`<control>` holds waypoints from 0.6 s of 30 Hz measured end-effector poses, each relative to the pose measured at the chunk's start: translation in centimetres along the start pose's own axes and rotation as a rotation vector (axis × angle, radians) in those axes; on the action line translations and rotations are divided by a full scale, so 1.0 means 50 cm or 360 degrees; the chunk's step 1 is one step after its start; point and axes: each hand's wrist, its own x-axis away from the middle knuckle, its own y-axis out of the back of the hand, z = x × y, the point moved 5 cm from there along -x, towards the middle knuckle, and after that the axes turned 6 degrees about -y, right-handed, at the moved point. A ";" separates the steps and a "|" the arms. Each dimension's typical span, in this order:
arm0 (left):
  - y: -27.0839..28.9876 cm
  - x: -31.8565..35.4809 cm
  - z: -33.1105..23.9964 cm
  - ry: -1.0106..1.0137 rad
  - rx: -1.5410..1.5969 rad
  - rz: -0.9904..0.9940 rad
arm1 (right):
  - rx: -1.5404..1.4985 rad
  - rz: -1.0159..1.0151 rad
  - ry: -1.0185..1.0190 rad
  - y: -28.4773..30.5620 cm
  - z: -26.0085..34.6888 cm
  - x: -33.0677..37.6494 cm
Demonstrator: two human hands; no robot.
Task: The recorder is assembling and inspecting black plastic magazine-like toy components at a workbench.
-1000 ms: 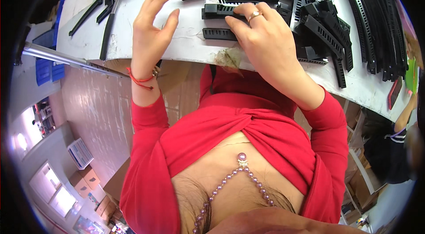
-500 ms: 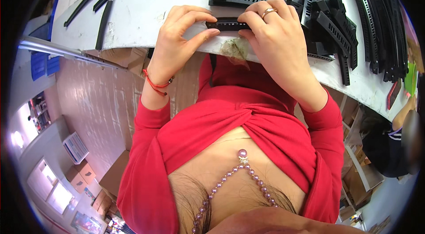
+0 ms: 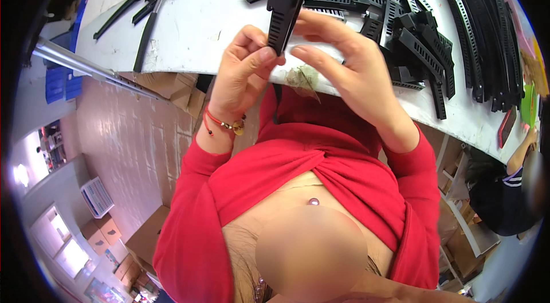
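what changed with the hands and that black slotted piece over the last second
The short black slotted piece has come up off the white table and now stands on end in the air. A second ago both hands lay flat on the pile; the left hand now pinches its lower end, and the right hand has opened beside it. The pile of black slotted strips stayed as it was.

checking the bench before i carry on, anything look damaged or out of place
A worn, torn-looking patch mars the white table edge below the black slotted piece. Nothing else stands out.
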 end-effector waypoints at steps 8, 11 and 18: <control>-0.038 -0.015 0.012 0.0166 -0.0378 0.0059 | -0.0295 -0.0059 -0.0124 0.008 -0.009 -0.009; -0.016 -0.037 -0.043 -0.0304 -0.1343 -0.0025 | -0.0090 -0.0200 -0.0028 0.035 -0.009 -0.005; -0.056 -0.074 -0.075 -0.1086 -0.2624 0.0340 | 0.0804 -0.0476 0.0412 0.078 0.035 0.012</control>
